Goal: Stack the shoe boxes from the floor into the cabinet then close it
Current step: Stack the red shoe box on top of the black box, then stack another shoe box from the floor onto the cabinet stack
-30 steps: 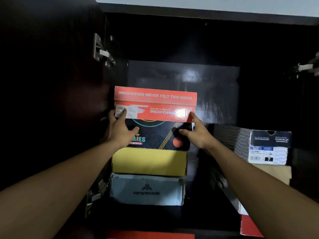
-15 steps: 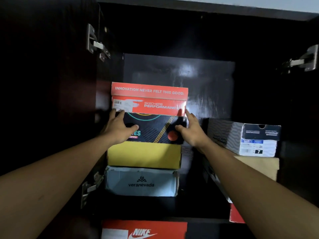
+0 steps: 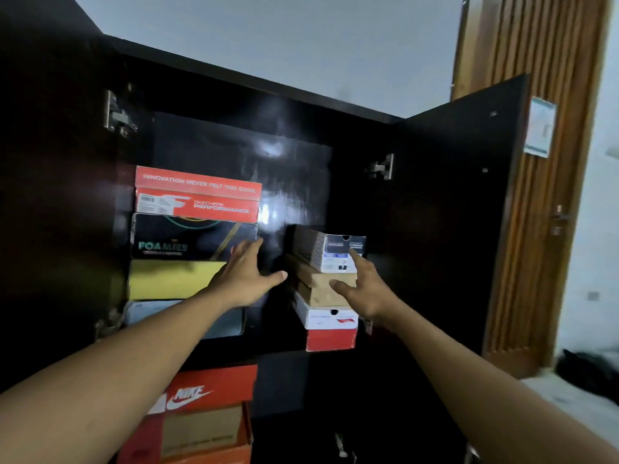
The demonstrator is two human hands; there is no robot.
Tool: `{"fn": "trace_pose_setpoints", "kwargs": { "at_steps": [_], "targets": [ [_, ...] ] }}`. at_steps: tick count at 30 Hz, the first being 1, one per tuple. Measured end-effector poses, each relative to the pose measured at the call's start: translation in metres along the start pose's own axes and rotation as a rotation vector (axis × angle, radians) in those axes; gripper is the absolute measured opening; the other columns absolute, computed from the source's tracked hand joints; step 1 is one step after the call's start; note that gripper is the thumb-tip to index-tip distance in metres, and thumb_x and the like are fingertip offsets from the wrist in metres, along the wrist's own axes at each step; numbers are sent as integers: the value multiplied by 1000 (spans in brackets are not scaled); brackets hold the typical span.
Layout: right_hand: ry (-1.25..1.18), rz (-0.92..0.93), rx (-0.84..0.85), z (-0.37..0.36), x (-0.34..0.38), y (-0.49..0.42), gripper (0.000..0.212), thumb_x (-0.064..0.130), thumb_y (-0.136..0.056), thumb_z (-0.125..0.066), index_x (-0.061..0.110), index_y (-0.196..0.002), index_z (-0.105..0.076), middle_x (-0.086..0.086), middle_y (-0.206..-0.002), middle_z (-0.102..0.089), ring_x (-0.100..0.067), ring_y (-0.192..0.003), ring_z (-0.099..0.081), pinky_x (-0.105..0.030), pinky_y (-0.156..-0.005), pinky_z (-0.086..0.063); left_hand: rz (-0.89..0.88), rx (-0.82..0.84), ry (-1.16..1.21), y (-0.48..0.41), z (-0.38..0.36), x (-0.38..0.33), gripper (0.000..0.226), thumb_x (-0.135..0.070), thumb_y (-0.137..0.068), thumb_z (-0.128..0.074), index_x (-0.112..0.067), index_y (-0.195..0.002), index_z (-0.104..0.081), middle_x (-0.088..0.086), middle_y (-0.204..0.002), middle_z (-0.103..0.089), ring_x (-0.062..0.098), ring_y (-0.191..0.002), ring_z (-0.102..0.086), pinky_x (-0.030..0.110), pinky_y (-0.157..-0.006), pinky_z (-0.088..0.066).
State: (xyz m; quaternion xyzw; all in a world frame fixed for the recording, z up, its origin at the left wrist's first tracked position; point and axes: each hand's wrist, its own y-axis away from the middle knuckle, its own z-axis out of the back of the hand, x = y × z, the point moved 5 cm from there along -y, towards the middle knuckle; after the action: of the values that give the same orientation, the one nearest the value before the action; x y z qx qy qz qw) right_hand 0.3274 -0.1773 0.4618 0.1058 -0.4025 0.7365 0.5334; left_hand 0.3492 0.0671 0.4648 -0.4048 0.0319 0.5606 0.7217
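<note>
Red shoe box (image 3: 197, 197), white lettering, atop left stack on upper shelf of dark cabinet (image 3: 335, 105). Left hand (image 3: 246, 274) open, fingers spread, empty, beside black box (image 3: 187, 237). Right hand (image 3: 366, 288) open, empty, forefinger touching small box (image 3: 330, 251) atop right stack.

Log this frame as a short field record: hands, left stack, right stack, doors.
left hand: open, fingers spread, by the right edge of the Foamies box; contact unclear
right hand: open, index fingertip at the grey box, holding nothing
left stack, top down: red Skechers box, Foamies box, yellow box, pale box
right stack: grey box on tan box, then white-and-red box
lower shelf: Nike box
right door: open
</note>
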Motion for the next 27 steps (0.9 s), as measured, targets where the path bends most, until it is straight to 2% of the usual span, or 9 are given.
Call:
{"fn": "trace_pose_setpoints", "kwargs": {
  "at_steps": [1,2,4,6,11,13,16,23,27],
  "targets": [
    [23,-17,-20,14,-8,20,88,45,-89,-67,28,-157,-14,12,-147,-25,-11,-135,-36,-27,-97,-50,-2,27,25,15,-10,-18,99,-59,-83,-69,-20,-158,-19,2,-162,-17,21,-149,-24,38,-119,-28],
    [56,-57,-23,30,-13,45,88,41,-90,-68,23,-157,-15,6,-146,-29,-14,-139,-33,-32,-109,-42,-4,65,57,29,-21,-34,99,-58,-83,-69,-20,-158,-19,1,-162,-16,21,-149,-25,35,-119,-27],
    [88,-169,-16,61,-30,93,90,36,-92,-67,20,-159,-9,-5,-160,-19,-23,-147,-27,-37,-119,-30,-22,133,105,59,-42,-68,99,-58,-81,-70,-21,-158,-21,1,-161,-19,21,-147,-29,32,-117,-28],
    [96,-255,-23,95,-44,146,90,38,-93,-65,24,-159,-6,-7,-164,-13,-27,-148,-26,-39,-120,-30,-47,185,142,86,-59,-105,98,-63,-77,-70,-26,-156,-24,0,-157,-25,23,-143,-36,37,-115,-34],
    [222,-421,-120,169,-74,271,85,38,-96,-59,21,-159,-4,-6,-165,-11,-27,-149,-23,-32,-110,-31,-147,292,210,140,-92,-211,94,-61,-83,-66,-23,-157,-22,1,-163,-20,22,-147,-31,44,-116,-34],
    [279,-458,-160,189,-80,305,84,39,-97,-59,21,-159,-6,-7,-164,-15,-27,-149,-24,-36,-114,-30,-198,310,240,157,-103,-244,92,-62,-85,-64,-22,-157,-23,1,-163,-19,23,-146,-33,44,-115,-35],
    [342,-557,-214,218,-88,356,82,39,-97,-59,21,-159,-8,-6,-163,-20,-26,-150,-20,-40,-118,-27,-281,423,279,196,-132,-285,93,-66,-84,-62,-24,-157,-23,-2,-163,-19,25,-145,-34,46,-114,-35],
    [336,-738,-326,248,-135,432,82,37,-97,-58,20,-159,-8,-8,-165,-16,-26,-150,-23,-39,-117,-26,-401,624,337,255,-208,-350,89,-58,-88,-64,-19,-157,-23,0,-163,-19,24,-148,-27,39,-114,-31],
    [328,-856,-356,247,-169,486,81,38,-98,-57,19,-159,-7,-8,-165,-15,-26,-150,-22,-40,-117,-28,-458,742,307,291,-264,-382,92,-63,-85,-64,-22,-157,-23,1,-162,-22,26,-143,-35,41,-108,-40]
  ]
}}
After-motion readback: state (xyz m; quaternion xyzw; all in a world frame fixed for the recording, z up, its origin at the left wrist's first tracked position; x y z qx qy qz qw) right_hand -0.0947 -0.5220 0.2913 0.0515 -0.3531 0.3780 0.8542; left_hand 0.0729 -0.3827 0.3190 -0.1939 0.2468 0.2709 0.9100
